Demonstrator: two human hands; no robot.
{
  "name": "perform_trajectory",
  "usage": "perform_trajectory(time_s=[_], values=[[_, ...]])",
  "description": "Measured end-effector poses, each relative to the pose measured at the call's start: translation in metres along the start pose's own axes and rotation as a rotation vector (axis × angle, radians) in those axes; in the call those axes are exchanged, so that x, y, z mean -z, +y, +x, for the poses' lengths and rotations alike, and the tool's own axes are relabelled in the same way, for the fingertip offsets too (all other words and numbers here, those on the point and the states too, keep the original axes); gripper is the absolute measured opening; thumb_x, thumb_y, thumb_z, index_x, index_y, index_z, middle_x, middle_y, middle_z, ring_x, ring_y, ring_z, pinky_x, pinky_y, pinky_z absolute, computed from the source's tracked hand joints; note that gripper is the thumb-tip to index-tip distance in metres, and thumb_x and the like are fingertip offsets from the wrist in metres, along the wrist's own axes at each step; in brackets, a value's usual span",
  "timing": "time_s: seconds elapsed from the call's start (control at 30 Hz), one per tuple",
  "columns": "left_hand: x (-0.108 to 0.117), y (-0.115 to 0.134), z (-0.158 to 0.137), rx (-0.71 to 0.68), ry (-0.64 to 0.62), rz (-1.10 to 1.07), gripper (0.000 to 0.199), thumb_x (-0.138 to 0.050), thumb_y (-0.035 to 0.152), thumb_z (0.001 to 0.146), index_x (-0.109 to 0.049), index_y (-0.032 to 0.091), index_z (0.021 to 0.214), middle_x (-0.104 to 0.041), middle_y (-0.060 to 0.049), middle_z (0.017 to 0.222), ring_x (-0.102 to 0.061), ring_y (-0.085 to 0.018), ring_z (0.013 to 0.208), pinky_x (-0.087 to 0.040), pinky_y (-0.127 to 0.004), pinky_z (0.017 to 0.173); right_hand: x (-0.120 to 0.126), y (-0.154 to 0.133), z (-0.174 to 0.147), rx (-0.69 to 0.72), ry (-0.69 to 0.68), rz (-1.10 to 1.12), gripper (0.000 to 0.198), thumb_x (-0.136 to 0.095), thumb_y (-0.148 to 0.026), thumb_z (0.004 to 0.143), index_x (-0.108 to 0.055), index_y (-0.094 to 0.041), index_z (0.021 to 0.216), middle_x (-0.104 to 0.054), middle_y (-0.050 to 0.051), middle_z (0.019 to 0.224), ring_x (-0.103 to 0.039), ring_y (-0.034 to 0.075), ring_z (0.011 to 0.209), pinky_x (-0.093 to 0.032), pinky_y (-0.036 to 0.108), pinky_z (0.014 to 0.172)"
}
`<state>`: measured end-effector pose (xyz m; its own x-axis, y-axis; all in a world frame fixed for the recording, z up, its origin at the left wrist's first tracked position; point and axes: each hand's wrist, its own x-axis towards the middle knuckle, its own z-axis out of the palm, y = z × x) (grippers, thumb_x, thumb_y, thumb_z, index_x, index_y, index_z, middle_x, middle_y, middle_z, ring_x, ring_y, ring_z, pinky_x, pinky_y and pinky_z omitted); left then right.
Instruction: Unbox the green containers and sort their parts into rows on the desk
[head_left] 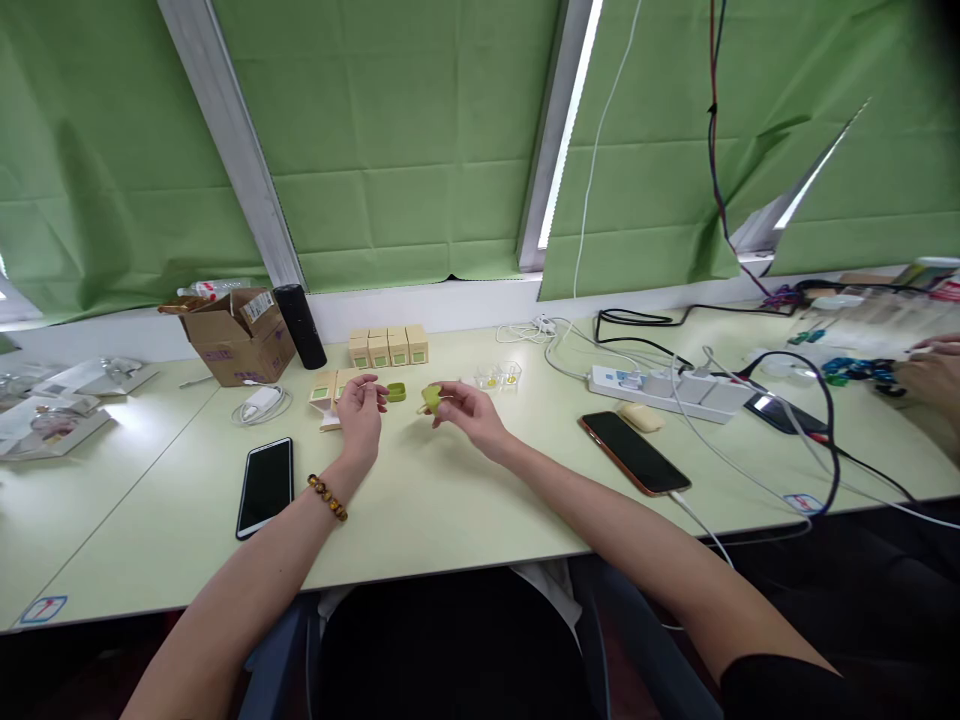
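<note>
My right hand (469,412) pinches a small yellow-green piece (431,398) with rounded corners, held just above the table; a thin pale bit sticks out at its lower left. My left hand (361,412), with a beaded bracelet on the wrist, has its fingers curled together; whether anything small is between them I cannot make out. Right beside its fingertips lies a small green open tray (396,392). Behind and left of this hand sits an opened cardboard box (324,388), partly hidden by it. Two small clear cups (499,377) with yellow bits stand beyond my right hand.
A row of several small kraft boxes (388,346) stands at the back. A black cylinder (300,327), a carton (236,340) and a white charger (262,400) are leftward. Phones (266,485) (634,452), a power strip (667,390) and cables lie around. Another person's hand (930,380) works at far right.
</note>
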<state>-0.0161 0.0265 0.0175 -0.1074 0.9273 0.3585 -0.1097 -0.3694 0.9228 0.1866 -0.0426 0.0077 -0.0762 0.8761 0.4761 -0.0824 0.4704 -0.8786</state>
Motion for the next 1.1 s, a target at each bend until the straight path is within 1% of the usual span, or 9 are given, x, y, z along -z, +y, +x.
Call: perform_trajectory(time_s=[0.1,0.27,0.37,0.47,0.57,0.67,0.77,0.93,1.1], values=[[-0.004,0.007,-0.011,-0.064,-0.086,-0.002,0.024,-0.063,0.043,0.097,-0.062,0.020,0.106,-0.071,-0.003,0.083,-0.062,-0.013,0.068,-0.052,-0.027,0.065,0.007,-0.010,0.002,-0.113,-0.019,0.353,0.039,-0.078,-0.050,0.090,-0.073,-0.020,0.115,-0.078,0.011,0.111,-0.076,0.025,0.094,-0.064,0.043,0.085],[-0.008,0.015,-0.025,-0.181,-0.208,0.113,0.021,-0.063,0.040,0.098,-0.064,0.021,0.108,-0.071,-0.004,0.083,-0.069,-0.017,0.079,-0.053,-0.029,0.070,0.015,-0.013,0.004,-0.211,0.038,0.492,0.033,-0.075,-0.048,0.092,-0.075,-0.018,0.105,-0.080,0.012,0.108,-0.077,0.024,0.092,-0.064,0.042,0.088],[-0.009,0.016,-0.031,-0.255,-0.266,0.174,0.021,-0.066,0.039,0.097,-0.066,0.022,0.109,-0.072,-0.004,0.087,-0.072,-0.018,0.085,-0.055,-0.030,0.073,0.013,-0.014,0.004,-0.207,0.027,0.511,0.034,-0.076,-0.048,0.091,-0.076,-0.018,0.106,-0.080,0.012,0.106,-0.076,0.023,0.090,-0.063,0.039,0.087],[-0.011,0.015,-0.033,-0.250,-0.319,0.149,0.024,-0.068,0.043,0.096,-0.068,0.021,0.106,-0.072,-0.005,0.090,-0.072,-0.019,0.084,-0.057,-0.031,0.072,0.010,-0.016,0.002,-0.177,0.019,0.477,0.034,-0.080,-0.048,0.089,-0.076,-0.019,0.107,-0.079,0.009,0.105,-0.075,0.022,0.089,-0.062,0.038,0.085],[-0.013,0.014,-0.034,-0.124,-0.408,0.058,0.033,-0.068,0.051,0.095,-0.068,0.019,0.101,-0.072,-0.007,0.085,-0.070,-0.018,0.078,-0.060,-0.033,0.069,0.007,-0.017,0.001,-0.123,0.040,0.424,0.035,-0.086,-0.043,0.084,-0.075,-0.022,0.110,-0.079,0.007,0.104,-0.075,0.023,0.093,-0.061,0.039,0.087],[-0.016,0.017,-0.034,0.040,-0.477,-0.087,0.043,-0.072,0.058,0.091,-0.067,0.017,0.100,-0.073,-0.007,0.081,-0.070,-0.019,0.076,-0.063,-0.037,0.073,0.006,-0.015,-0.001,-0.072,0.075,0.347,0.040,-0.090,-0.041,0.079,-0.074,-0.024,0.111,-0.078,0.005,0.108,-0.075,0.023,0.099,-0.060,0.043,0.097],[-0.018,0.020,-0.034,0.103,-0.496,-0.200,0.047,-0.078,0.059,0.086,-0.067,0.017,0.102,-0.074,-0.007,0.082,-0.071,-0.019,0.079,-0.063,-0.039,0.076,0.002,-0.015,-0.004,-0.031,0.064,0.225,0.048,-0.093,-0.040,0.075,-0.071,-0.026,0.115,-0.077,0.006,0.111,-0.074,0.024,0.104,-0.058,0.046,0.103],[-0.016,0.026,-0.036,-0.009,-0.478,-0.191,0.045,-0.080,0.057,0.085,-0.068,0.017,0.102,-0.075,-0.010,0.098,-0.070,-0.018,0.080,-0.061,-0.036,0.074,-0.005,-0.019,-0.008,0.019,0.054,0.185,0.051,-0.090,-0.044,0.079,-0.066,-0.028,0.121,-0.074,0.009,0.120,-0.072,0.027,0.112,-0.056,0.049,0.106],[-0.015,0.028,-0.039,-0.116,-0.428,-0.114,0.040,-0.076,0.055,0.089,-0.068,0.018,0.102,-0.072,-0.009,0.089,-0.069,-0.019,0.083,-0.058,-0.033,0.070,0.001,-0.020,-0.003,-0.097,0.053,0.435,0.048,-0.076,-0.045,0.087,-0.061,-0.028,0.129,-0.075,0.008,0.114,-0.074,0.028,0.107,-0.054,0.057,0.107]])
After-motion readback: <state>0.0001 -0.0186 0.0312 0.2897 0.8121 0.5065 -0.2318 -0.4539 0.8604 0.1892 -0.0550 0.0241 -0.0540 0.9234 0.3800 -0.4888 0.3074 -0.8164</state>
